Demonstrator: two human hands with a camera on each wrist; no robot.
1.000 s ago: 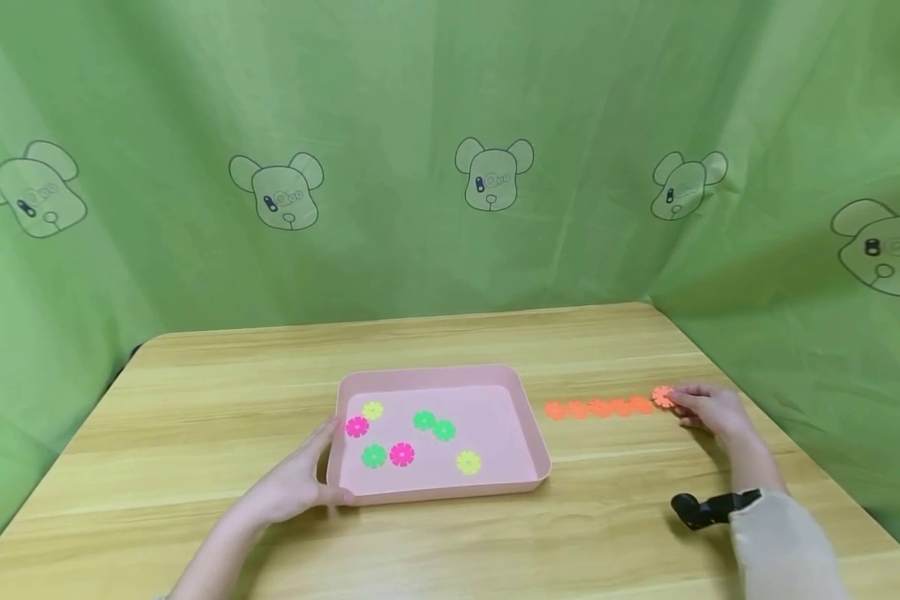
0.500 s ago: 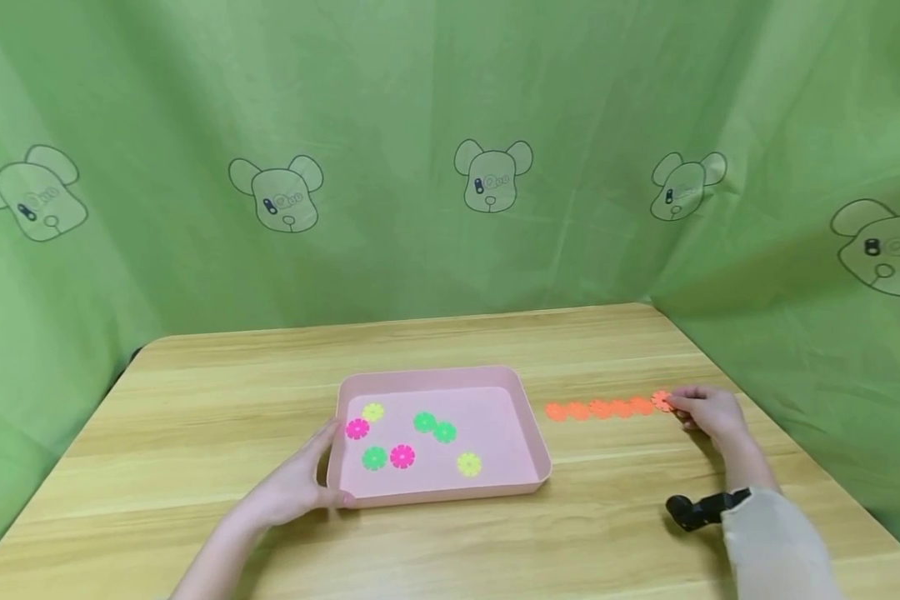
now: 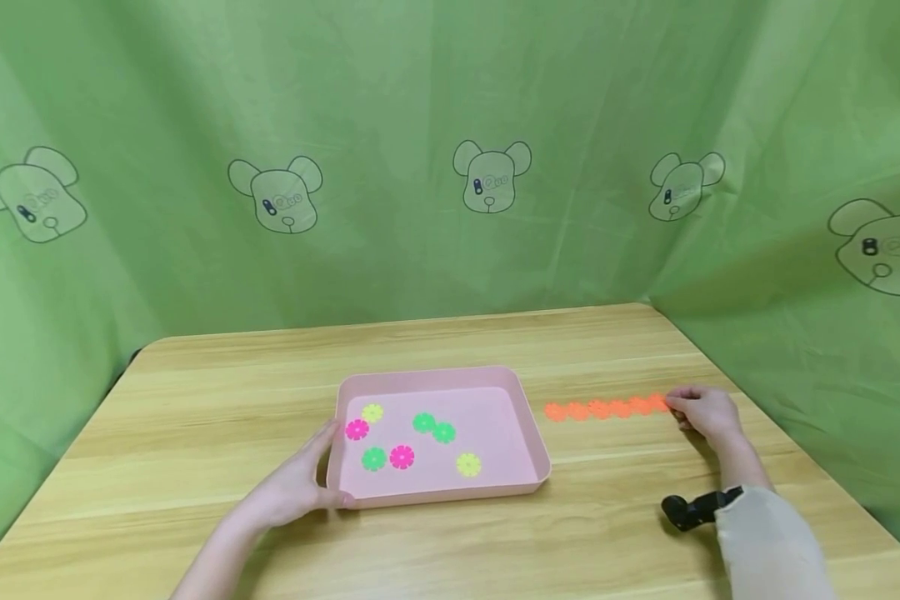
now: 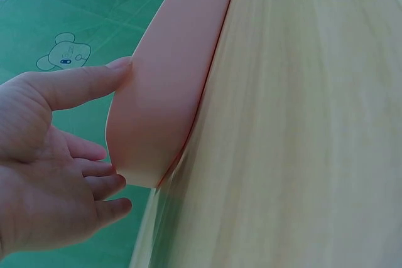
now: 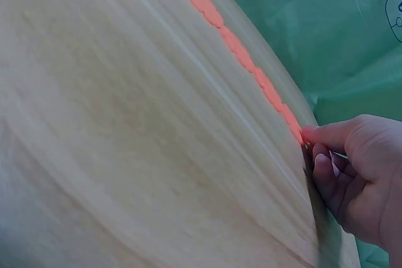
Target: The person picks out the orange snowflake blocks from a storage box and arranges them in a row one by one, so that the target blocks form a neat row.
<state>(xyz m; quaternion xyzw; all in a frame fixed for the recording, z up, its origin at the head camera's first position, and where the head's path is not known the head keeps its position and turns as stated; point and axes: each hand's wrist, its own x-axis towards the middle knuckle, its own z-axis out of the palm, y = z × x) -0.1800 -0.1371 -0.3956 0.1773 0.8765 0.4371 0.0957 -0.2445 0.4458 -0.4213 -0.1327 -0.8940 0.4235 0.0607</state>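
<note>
My right hand (image 3: 708, 412) pinches the rightmost orange snowflake disc (image 3: 658, 402) between thumb and finger. That disc lies at the end of a row of several orange snowflake discs (image 3: 600, 409) on the table, each meeting its neighbour. In the right wrist view the row (image 5: 235, 48) runs as one strip up to the fingertips. On the other side, my left hand (image 3: 288, 490) rests against the left end of a pink tray (image 3: 438, 498), thumb at the near corner and fingers along the side. The left wrist view shows the thumb touching the tray wall (image 4: 169, 73), fingers loosely extended.
Inside the tray lie loose discs: pink (image 3: 402, 457), green (image 3: 373, 459) and yellow (image 3: 468, 465), several in all. A black wrist mount (image 3: 693, 511) juts from the right sleeve. Green curtain (image 3: 390, 250) stands behind the wooden table (image 3: 217, 375) and along its right side.
The right hand has lowered the last orange disc slightly and shifted it left, so it now meets the end of the row. The left hand and the tray have stayed in place.
</note>
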